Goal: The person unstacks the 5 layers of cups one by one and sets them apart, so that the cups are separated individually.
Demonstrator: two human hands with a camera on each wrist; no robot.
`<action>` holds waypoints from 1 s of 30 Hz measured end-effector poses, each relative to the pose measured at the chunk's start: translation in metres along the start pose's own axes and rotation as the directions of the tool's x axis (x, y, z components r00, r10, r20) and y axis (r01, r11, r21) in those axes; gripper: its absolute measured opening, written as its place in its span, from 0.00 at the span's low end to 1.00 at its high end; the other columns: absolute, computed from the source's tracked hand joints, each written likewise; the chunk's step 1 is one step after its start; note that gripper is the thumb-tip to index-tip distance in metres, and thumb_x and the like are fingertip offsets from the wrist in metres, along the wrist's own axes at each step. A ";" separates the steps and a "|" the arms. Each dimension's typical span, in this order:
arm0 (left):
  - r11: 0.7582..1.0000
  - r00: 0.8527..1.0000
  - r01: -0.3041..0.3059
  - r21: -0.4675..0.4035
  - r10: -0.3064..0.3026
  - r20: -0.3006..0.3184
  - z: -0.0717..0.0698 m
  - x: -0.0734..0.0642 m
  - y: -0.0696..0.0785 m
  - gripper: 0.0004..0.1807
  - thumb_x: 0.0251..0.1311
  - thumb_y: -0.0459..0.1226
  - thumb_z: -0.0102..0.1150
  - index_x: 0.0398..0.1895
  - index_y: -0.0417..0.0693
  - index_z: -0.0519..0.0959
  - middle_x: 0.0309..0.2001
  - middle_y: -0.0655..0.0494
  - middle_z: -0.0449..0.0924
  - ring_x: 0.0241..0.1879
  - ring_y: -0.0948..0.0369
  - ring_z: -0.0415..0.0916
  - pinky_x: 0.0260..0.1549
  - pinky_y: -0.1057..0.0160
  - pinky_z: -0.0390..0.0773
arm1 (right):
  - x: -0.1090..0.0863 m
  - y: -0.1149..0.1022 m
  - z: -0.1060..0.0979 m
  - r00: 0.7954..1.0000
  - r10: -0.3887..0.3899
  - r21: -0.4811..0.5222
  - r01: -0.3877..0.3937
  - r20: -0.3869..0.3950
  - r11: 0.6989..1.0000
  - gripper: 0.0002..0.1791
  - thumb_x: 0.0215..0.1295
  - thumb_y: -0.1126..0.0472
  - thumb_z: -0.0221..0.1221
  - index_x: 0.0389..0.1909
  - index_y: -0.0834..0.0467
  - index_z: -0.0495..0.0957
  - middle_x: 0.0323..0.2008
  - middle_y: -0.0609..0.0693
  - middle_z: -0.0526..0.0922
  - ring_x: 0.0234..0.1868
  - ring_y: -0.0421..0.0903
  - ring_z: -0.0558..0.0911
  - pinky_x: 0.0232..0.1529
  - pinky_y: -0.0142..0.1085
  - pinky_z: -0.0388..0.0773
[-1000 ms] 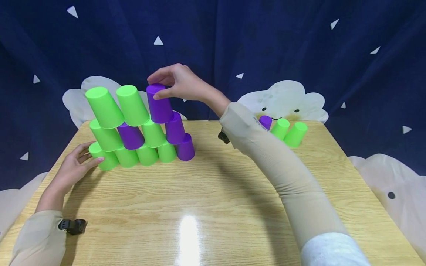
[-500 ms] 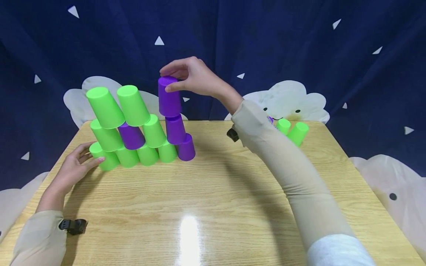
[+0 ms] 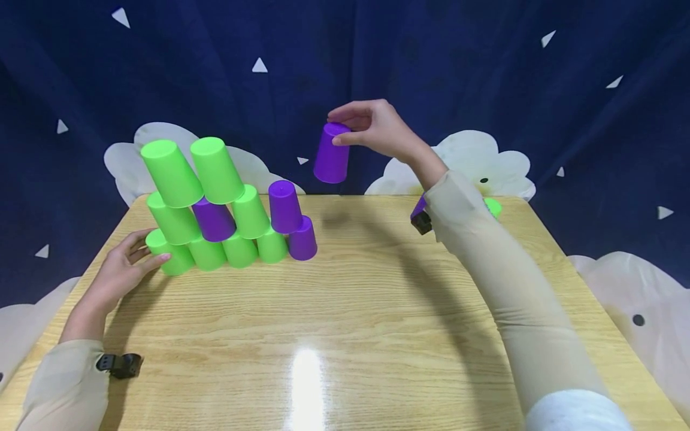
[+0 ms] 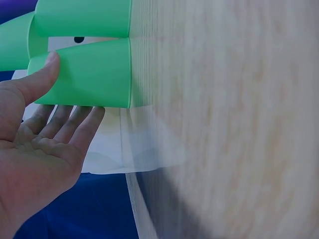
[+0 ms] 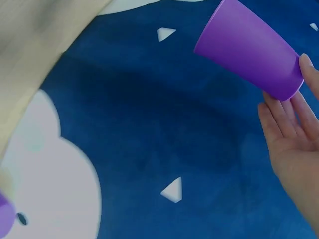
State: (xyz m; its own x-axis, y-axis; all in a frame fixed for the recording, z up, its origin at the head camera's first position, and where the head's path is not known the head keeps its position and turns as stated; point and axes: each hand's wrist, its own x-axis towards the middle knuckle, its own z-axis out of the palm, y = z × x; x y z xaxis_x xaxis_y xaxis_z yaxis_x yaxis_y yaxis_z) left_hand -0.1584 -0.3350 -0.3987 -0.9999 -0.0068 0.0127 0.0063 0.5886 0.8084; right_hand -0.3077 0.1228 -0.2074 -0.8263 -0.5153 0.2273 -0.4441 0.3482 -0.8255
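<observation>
Upside-down green and purple plastic cups form a stepped stack at the left of the table. My left hand [image 3: 121,269] holds the leftmost bottom green cup [image 4: 89,77], its thumb on one side and fingers along the other. High in the air, right of the stack, my right hand [image 3: 377,129] grips a purple cup [image 3: 331,155] near its closed end, mouth down. Two green cups, one of them a green cup [image 3: 217,170] on the right, make up the top row. Below, the second row ends in a purple cup [image 3: 284,206] with nothing on it.
Behind the right sleeve [image 3: 474,227], a purple cup [image 3: 418,206] and a green cup [image 3: 493,207] show in part at the back right. A dark blue curtain [image 3: 302,36] with clouds hangs behind the wooden table [image 3: 259,329].
My right hand has lifted the purple cup off the right end of the top row and carried it rightward, away from the stack. My left hand has stayed at its cup.
</observation>
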 end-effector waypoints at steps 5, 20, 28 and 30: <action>1.000 1.000 0.011 -0.003 -0.011 0.000 0.000 -0.001 0.000 0.41 0.69 0.46 0.58 0.77 0.43 0.50 0.69 0.34 0.56 0.68 0.38 0.58 0.55 0.76 0.67 | -0.012 0.024 -0.014 0.997 0.075 -0.036 -0.076 -0.025 0.996 0.27 0.59 0.64 0.70 0.60 0.62 0.77 0.56 0.54 0.80 0.54 0.45 0.81 0.57 0.35 0.75; 1.000 1.000 -0.004 -0.006 0.004 -0.005 0.000 -0.002 0.001 0.41 0.69 0.46 0.58 0.77 0.42 0.50 0.69 0.33 0.57 0.68 0.40 0.59 0.47 0.84 0.66 | -0.047 0.101 -0.029 0.982 0.179 -0.210 -0.188 -0.060 0.960 0.26 0.57 0.64 0.71 0.57 0.65 0.78 0.54 0.59 0.81 0.55 0.51 0.80 0.58 0.37 0.74; 1.000 1.000 0.000 -0.012 0.000 -0.003 0.001 -0.002 0.001 0.41 0.69 0.45 0.58 0.77 0.43 0.50 0.70 0.35 0.56 0.69 0.42 0.59 0.50 0.82 0.67 | -0.061 0.134 -0.034 0.981 0.175 -0.309 -0.194 -0.089 0.931 0.24 0.55 0.67 0.71 0.52 0.70 0.79 0.49 0.65 0.82 0.53 0.59 0.80 0.58 0.46 0.74; 1.000 1.000 -0.005 -0.012 0.004 -0.001 0.001 -0.002 0.001 0.41 0.69 0.45 0.58 0.77 0.42 0.50 0.70 0.34 0.56 0.69 0.41 0.59 0.46 0.85 0.66 | -0.064 0.138 -0.036 0.980 0.175 -0.322 -0.196 -0.094 0.926 0.24 0.54 0.68 0.71 0.52 0.70 0.79 0.49 0.66 0.82 0.53 0.60 0.80 0.58 0.46 0.74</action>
State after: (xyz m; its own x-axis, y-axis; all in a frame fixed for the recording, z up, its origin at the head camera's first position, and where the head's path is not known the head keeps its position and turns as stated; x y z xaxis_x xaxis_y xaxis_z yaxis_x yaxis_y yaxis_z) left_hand -0.1560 -0.3337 -0.3979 -0.9998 -0.0053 0.0172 0.0109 0.5787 0.8155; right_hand -0.3288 0.2315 -0.3176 -0.9202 -0.3703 0.1270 -0.3607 0.6759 -0.6426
